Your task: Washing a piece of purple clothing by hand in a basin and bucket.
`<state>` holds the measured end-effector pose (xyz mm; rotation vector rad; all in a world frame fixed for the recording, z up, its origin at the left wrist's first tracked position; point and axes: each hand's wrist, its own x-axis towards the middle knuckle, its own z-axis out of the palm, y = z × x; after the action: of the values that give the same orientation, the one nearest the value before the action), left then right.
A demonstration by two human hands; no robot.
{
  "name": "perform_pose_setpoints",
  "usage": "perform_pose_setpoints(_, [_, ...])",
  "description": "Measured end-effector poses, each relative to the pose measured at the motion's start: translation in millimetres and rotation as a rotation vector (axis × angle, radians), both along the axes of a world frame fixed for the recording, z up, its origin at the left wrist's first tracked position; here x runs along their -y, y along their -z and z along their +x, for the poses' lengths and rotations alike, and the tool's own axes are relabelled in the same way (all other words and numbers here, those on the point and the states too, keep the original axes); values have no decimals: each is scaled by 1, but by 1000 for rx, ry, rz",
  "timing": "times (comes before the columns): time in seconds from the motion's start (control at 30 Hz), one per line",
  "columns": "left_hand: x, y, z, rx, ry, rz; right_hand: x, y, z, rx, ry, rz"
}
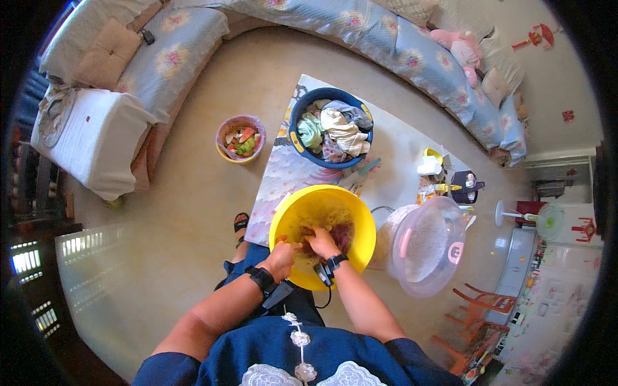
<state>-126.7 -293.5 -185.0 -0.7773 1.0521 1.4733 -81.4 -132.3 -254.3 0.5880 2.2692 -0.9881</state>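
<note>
A yellow plastic basin (363,217) is right in front of me, over the near end of the table, with foamy water in it. A dark red cloth (344,232) lies wet in the water. My left hand (284,258), at the basin's left side, has its fingers curled on an edge of the cloth. Just to its right, my right hand (322,242) reaches down and grips the cloth, its fingertips partly hidden by folds and suds. Each wrist wears a black strap; a small device with a cable hangs by the right one.
A blue basket (295,153) of clothes stands on the low table (396,130). Right of the yellow basin is a clear plastic tub (410,284). Bottles and a dark caddy (466,188) crowd the table's right end. A lined bin (229,157) with food scraps sits on the floor.
</note>
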Motion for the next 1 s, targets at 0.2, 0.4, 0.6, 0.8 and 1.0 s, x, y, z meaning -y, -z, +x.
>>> perform_pose_setpoints(0.2, [-19, 0, -1, 9, -148, 71, 27, -103, 24, -493, 322, -249])
perform_pose_setpoints(0.4, [-40, 19, 6, -61, -188, 248, 57, -164, 32, -485, 555, -395])
perform_pose_setpoints(0.6, [-58, -16, 21, -147, -223, 210, 22, -107, 1, -509, 507, 122])
perform_pose_setpoints(0.8, [-53, 21, 20, -260, -191, 8, 30, -104, -1, -458, 580, 85])
perform_pose_setpoints(1.0, [-33, 21, 17, -179, -260, 264, 48, -113, 0, -489, 484, 56])
